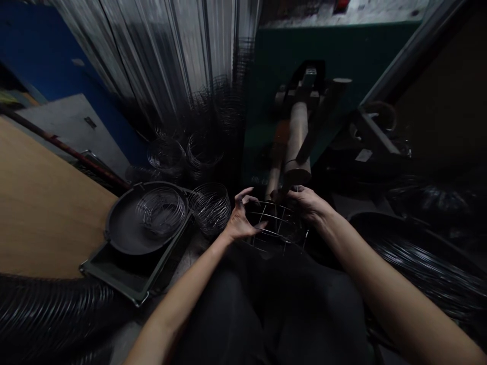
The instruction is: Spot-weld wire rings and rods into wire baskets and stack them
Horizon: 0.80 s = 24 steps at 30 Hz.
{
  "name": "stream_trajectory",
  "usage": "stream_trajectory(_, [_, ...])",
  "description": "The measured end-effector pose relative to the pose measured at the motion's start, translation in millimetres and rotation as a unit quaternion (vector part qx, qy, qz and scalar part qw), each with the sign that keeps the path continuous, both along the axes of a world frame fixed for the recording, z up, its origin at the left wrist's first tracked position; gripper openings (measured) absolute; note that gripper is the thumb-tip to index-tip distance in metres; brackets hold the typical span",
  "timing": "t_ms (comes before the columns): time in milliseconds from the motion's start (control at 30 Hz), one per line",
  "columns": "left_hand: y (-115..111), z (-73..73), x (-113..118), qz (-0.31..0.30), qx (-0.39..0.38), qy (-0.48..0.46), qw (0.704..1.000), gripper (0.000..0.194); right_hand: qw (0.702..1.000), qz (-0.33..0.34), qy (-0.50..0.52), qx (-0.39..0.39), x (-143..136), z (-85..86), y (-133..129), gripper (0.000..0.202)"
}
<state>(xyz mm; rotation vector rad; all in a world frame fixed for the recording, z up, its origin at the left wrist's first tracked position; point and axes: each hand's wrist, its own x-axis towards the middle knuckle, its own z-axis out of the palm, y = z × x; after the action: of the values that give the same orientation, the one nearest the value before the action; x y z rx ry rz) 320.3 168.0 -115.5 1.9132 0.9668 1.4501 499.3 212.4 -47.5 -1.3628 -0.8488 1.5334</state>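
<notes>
A small round wire cage (279,230) of crossing metal wires is in front of my lap, below the machine's rods. My left hand (240,219) curls around its left side, with the thumb across the near wires and the fingers bent over the far rim. At the cage's far right, my right hand (309,204) is closed in a pinch just under the end of a thick metal cylinder (298,147). A short thin bright bit shows at those fingertips; what they hold is too dark to make out.
A green machine (262,111) stands ahead. On the left, a round dark tray (124,228) holds wire rings (162,210), beside a wire bundle (210,208). More wire coils (205,149) are stacked behind. Bundled wire parts (422,268) lie right, and a wooden board (49,203) left.
</notes>
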Motion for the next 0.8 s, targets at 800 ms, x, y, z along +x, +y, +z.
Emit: stream_trajectory(800, [12,-1.6,-3,-0.009,0.018,0.004,1.0,0.097,0.989,-0.132,0.07,0.013,3,4.4,-2,0.017])
